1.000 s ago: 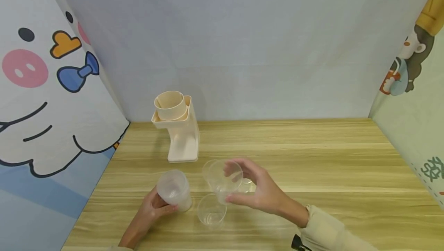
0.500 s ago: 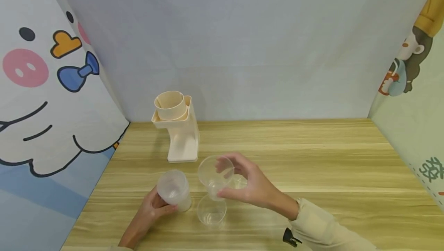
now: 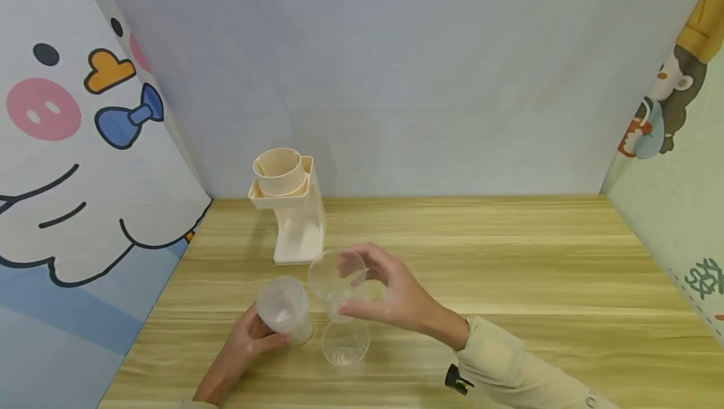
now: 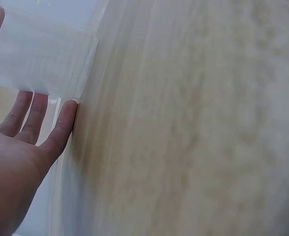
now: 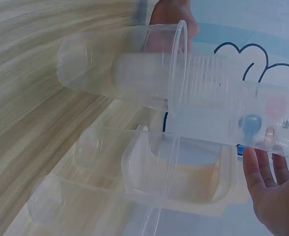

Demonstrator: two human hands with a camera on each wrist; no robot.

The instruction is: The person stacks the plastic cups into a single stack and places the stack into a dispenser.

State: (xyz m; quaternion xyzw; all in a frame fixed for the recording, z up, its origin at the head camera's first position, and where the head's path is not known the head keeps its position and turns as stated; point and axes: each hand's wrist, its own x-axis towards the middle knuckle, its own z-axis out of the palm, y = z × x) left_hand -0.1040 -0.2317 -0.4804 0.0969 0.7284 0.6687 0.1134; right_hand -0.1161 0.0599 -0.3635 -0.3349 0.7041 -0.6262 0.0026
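My left hand [image 3: 246,341] holds a stack of translucent plastic cups [image 3: 284,311] upright on the table, thumb on one side and fingers on the other; the left wrist view shows the fingers against the stack's wall [image 4: 41,59]. In my right hand [image 3: 398,291] a clear plastic cup [image 3: 328,280] is gripped between thumb and fingers, held above the table. Just in front of it stands another clear cup [image 3: 346,347], close to the stack. More clear cups [image 5: 98,152] show in the right wrist view, partly hidden in the head view behind my right hand.
A cream-coloured stand [image 3: 300,233] with a round ring [image 3: 279,173] on top is at the back left of the wooden table [image 3: 481,252]. Printed cloth walls enclose the left, back and right. A black clip [image 3: 457,379] is beside the right sleeve.
My right hand has carried its cup to the left and slightly away from me, closer to the stand. The left hand and its stack have stayed in place.
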